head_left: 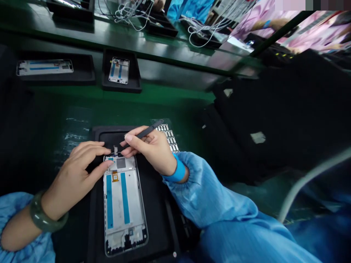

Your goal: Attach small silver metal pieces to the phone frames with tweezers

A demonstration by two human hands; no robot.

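Observation:
A silver phone frame [116, 204] with two blue strips lies in a black tray [156, 223]. My right hand [149, 146] pinches a dark pen-like tool [149, 129], its lower end close to a small metallic piece [115, 149] at the frame's top edge. My left hand [82, 166] is at the frame's top left corner, thumb over the corner and fingers bent toward the small piece. Whether the left fingertips grip that piece is too small to tell. Behind my right hand lies a sheet of small white-and-black parts [170, 138].
Two black trays [85, 69] [134, 82] with phone frames stand at the back left. Tangled white cables [203, 33] lie on the shelf beyond. Stacked black trays [287, 109] fill the right side. People in pink and blue clothing are in the background.

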